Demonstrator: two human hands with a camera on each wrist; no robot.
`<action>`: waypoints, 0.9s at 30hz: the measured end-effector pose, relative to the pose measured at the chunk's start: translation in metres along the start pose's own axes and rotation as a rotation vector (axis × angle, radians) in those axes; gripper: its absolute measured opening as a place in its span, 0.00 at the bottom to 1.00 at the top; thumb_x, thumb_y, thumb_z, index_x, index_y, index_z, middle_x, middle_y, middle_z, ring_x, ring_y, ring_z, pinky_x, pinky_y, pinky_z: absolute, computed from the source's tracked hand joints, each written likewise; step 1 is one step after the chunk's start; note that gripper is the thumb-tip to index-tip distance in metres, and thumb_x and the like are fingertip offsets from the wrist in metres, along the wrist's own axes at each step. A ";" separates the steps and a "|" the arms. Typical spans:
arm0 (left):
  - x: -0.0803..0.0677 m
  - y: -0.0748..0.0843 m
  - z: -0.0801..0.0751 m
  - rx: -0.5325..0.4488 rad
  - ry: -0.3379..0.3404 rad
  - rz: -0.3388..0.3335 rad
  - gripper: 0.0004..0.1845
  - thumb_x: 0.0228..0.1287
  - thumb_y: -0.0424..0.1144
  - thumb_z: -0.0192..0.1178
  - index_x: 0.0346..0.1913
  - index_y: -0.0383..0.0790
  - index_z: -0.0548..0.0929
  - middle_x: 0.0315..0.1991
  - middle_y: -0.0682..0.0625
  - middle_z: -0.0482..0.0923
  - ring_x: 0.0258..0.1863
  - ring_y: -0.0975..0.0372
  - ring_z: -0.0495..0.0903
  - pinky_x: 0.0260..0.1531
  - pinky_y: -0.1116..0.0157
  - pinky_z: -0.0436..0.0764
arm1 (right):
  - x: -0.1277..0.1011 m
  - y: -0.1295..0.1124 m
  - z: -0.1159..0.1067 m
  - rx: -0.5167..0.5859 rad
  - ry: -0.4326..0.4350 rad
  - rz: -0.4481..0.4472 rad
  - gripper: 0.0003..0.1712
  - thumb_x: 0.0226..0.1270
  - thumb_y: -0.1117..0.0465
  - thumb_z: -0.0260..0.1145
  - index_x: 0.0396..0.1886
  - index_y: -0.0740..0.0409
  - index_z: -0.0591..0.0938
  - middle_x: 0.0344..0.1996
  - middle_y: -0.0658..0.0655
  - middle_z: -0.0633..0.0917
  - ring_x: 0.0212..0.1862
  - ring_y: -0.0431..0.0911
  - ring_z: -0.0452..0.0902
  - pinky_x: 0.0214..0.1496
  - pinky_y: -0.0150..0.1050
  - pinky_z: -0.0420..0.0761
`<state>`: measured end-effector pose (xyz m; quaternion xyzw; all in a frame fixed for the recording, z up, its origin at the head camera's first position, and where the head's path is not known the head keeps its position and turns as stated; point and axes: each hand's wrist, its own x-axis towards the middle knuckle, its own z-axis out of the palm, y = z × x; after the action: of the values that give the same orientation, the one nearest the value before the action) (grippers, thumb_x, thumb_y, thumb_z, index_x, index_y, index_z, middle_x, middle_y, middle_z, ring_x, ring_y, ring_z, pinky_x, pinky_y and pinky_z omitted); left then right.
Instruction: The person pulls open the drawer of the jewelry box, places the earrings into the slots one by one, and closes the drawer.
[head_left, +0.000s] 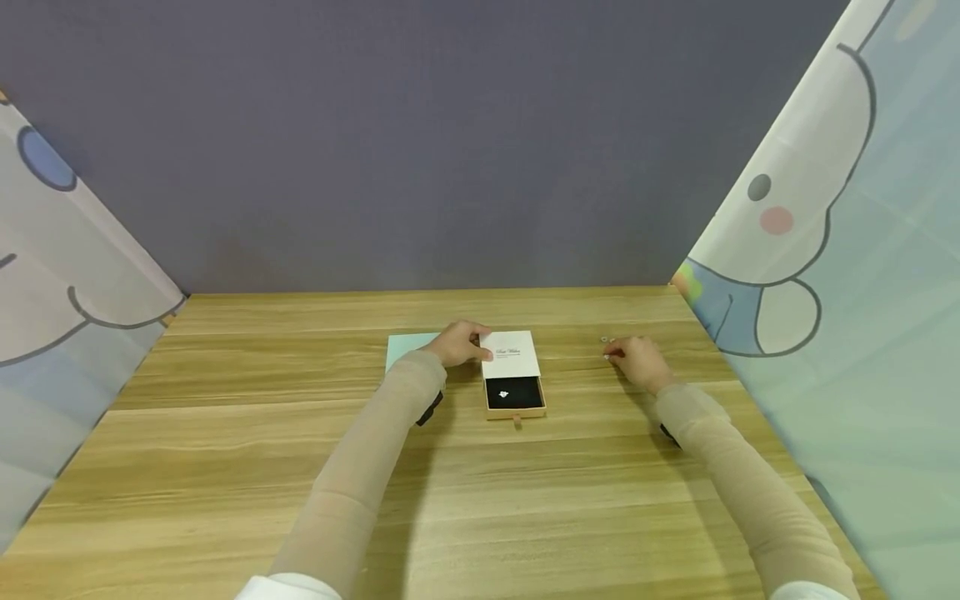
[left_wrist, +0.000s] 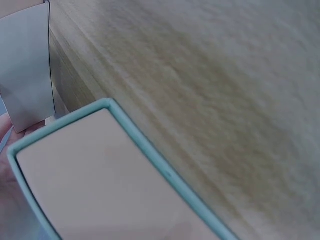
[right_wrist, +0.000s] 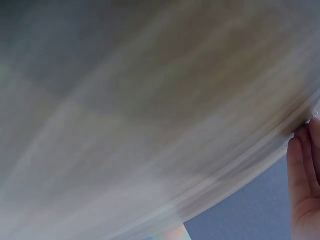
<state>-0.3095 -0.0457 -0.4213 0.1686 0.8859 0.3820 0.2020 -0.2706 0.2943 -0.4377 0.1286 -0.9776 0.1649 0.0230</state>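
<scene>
left hand (head_left: 459, 343) gripping the white sleeve (head_left: 512, 353) of a half-open drawer box (head_left: 514, 393), right hand (head_left: 636, 360) fingertips down by a tiny earring (head_left: 604, 339), grip unclear

Two bare hands, left hand (head_left: 459, 343) and right hand (head_left: 637, 360), no rings or gloves visible. Both arms in thin, close-fitting beige sleeves (head_left: 375, 467) reaching the wrists. White cuffs or shirt edge (head_left: 288, 587) at the near frame edge. Dark strap-like object (head_left: 430, 408) under each wrist, details too small to tell.
</scene>
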 end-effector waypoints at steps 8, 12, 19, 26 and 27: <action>-0.001 0.001 0.000 0.016 0.008 0.011 0.32 0.57 0.42 0.64 0.65 0.40 0.67 0.64 0.46 0.66 0.62 0.55 0.66 0.60 0.58 0.68 | 0.001 0.000 0.002 -0.055 0.035 -0.033 0.08 0.60 0.67 0.63 0.37 0.63 0.85 0.39 0.65 0.85 0.44 0.61 0.80 0.48 0.58 0.76; -0.002 0.001 0.000 0.024 0.008 0.013 0.32 0.57 0.42 0.63 0.65 0.41 0.67 0.63 0.46 0.67 0.61 0.55 0.66 0.60 0.58 0.69 | 0.000 -0.002 0.001 -0.056 0.036 -0.033 0.08 0.60 0.67 0.63 0.36 0.62 0.86 0.38 0.64 0.85 0.43 0.60 0.80 0.48 0.58 0.75; -0.001 0.001 -0.001 0.027 0.006 0.026 0.32 0.57 0.42 0.63 0.65 0.39 0.67 0.63 0.45 0.67 0.61 0.55 0.67 0.60 0.58 0.69 | 0.001 -0.001 0.002 -0.041 0.059 -0.038 0.07 0.59 0.67 0.64 0.35 0.62 0.86 0.37 0.64 0.85 0.42 0.60 0.81 0.47 0.55 0.77; 0.002 -0.002 -0.001 0.018 0.002 0.028 0.32 0.57 0.42 0.64 0.65 0.39 0.68 0.62 0.45 0.68 0.58 0.56 0.69 0.58 0.58 0.70 | 0.001 -0.003 0.001 -0.010 0.054 -0.043 0.07 0.58 0.68 0.64 0.35 0.63 0.86 0.37 0.65 0.85 0.42 0.60 0.81 0.46 0.54 0.79; 0.002 -0.001 -0.001 0.018 0.004 0.030 0.32 0.57 0.42 0.64 0.64 0.39 0.68 0.61 0.45 0.69 0.56 0.57 0.69 0.56 0.60 0.71 | 0.001 -0.003 0.001 -0.008 0.053 -0.042 0.07 0.58 0.68 0.64 0.35 0.64 0.86 0.37 0.65 0.85 0.42 0.60 0.81 0.45 0.54 0.79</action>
<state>-0.3122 -0.0459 -0.4225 0.1828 0.8871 0.3773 0.1930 -0.2703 0.2909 -0.4373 0.1445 -0.9744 0.1637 0.0527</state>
